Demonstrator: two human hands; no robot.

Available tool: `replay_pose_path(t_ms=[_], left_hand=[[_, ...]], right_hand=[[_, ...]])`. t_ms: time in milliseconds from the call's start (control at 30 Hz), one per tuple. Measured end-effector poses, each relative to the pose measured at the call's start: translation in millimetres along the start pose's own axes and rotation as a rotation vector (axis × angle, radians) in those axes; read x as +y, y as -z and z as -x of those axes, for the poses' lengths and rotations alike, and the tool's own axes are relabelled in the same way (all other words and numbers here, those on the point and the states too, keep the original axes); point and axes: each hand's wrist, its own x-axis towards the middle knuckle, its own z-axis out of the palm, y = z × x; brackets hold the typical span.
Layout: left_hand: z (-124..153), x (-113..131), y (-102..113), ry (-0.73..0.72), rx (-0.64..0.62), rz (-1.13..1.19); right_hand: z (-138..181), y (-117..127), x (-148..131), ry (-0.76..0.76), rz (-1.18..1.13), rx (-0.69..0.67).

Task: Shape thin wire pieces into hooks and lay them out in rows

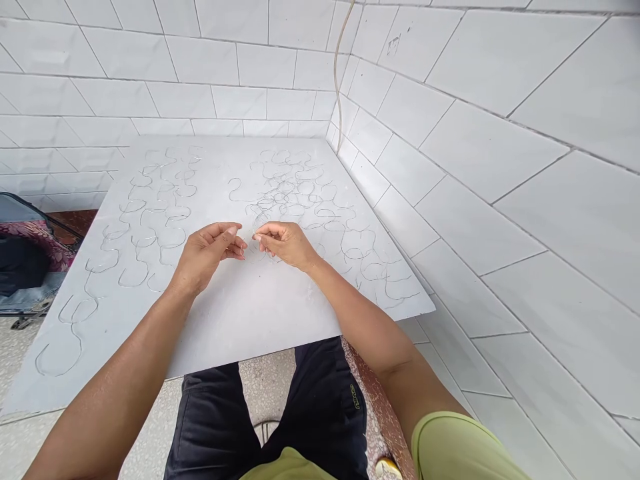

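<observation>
Above the near middle of a white board, my left hand point(207, 253) and my right hand point(285, 243) face each other with a small gap between them. The thumb and fingers of my right hand pinch a thin wire point(254, 232), whose end shows at the fingertips. My left hand is closed, thumb against forefinger, on thin wire that shows faintly by its lower fingers; its full shape is too fine to make out. Beyond my right hand lies a tangled heap of curved wires point(285, 193). Left of my left hand, S-shaped wires point(80, 333) lie in loose columns.
The white board point(240, 327) reaches to the tiled walls point(480, 167) behind and right. A pale cable point(338, 73) hangs in the corner. At left stands a framed item with dark cloth point(23, 263). My legs point(325, 407) are below the board's near edge.
</observation>
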Motion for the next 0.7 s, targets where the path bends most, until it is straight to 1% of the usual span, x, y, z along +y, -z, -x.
replay_pose_path(t_ms=[67, 133, 300, 367, 400, 533, 567, 633, 700], left_hand=[[-0.3, 0.3, 1.6, -0.011, 0.028, 0.002], [-1.1, -0.7, 3.3, -0.008, 0.027, -0.014], [-3.9, -6.8, 5.6, 0.085, -0.084, -0.193], [-4.0, -7.6, 5.2, 0.107, -0.094, -0.213], [-3.8, -7.3, 4.8, 0.106, -0.072, -0.199], [-2.4, -3.4, 3.9, 0.080, 0.114, -0.084], [-2.1, -2.6, 3.9, 0.079, 0.144, -0.062], [-1.9, -2.0, 4.0, 0.089, 0.154, -0.039], [-2.0, -2.3, 4.1, 0.104, 0.130, -0.037]], right_hand=[[1.2, -2.7, 0.3, 0.017, 0.064, 0.024], [2.1, -5.0, 1.0, 0.046, 0.117, 0.036], [2.1, -7.2, 4.1, 0.095, 0.158, 0.048], [2.3, -6.7, 4.1, 0.102, 0.158, 0.051], [2.6, -6.2, 3.6, 0.106, 0.158, 0.048], [3.4, -4.1, 0.6, 0.132, 0.136, 0.072], [3.3, -3.8, 0.2, 0.135, 0.125, 0.083], [2.8, -3.7, 0.2, 0.143, 0.119, 0.093], [2.2, -4.0, 0.8, 0.151, 0.135, 0.086]])
